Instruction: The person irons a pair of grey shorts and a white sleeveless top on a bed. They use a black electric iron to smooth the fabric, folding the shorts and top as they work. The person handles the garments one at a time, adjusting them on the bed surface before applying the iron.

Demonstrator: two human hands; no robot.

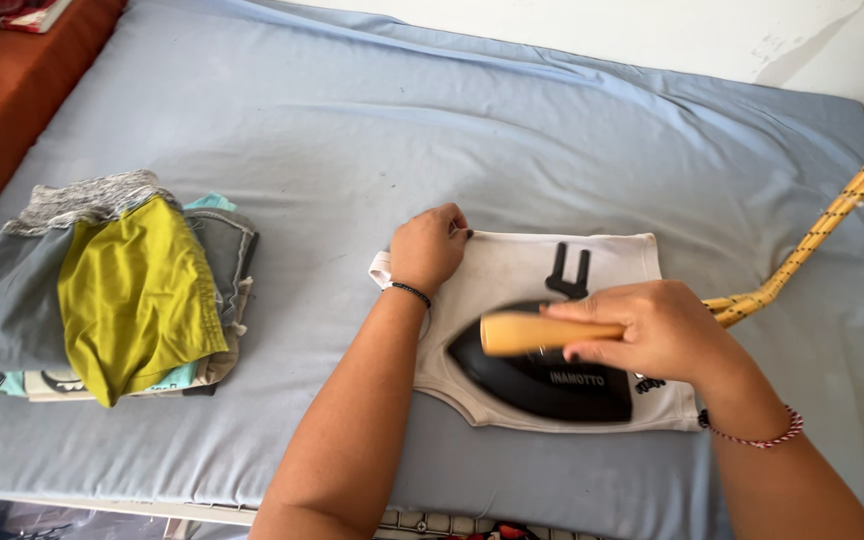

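black and heavy, the iron (542,375) lies flat on a small white sleeveless top (552,330), which is spread on the blue padded sheet (452,130) near its front edge, a little right of the middle. the right hand (657,330) is wrapped around the wooden handle (537,332), fingers curled and pressed together on it. the left hand (427,248) rests on the top's left end, fingers bent and close together, holding the cloth flat against the sheet.

the long axis of the iron runs left to right, almost along the front edge of the sheet, and its pointed nose faces left, toward the left wrist. the garment lies the same way, with its long side along that edge.

i think the main risk is the nose of the iron coming too close to the left hand, which could be burned. the iron also covers part of a dark print, and heat resting there might damage it. the yellow braided cord (822,235) hangs over the right edge and could catch or drag.

a pile of folded clothes (122,290) sits near the left edge.
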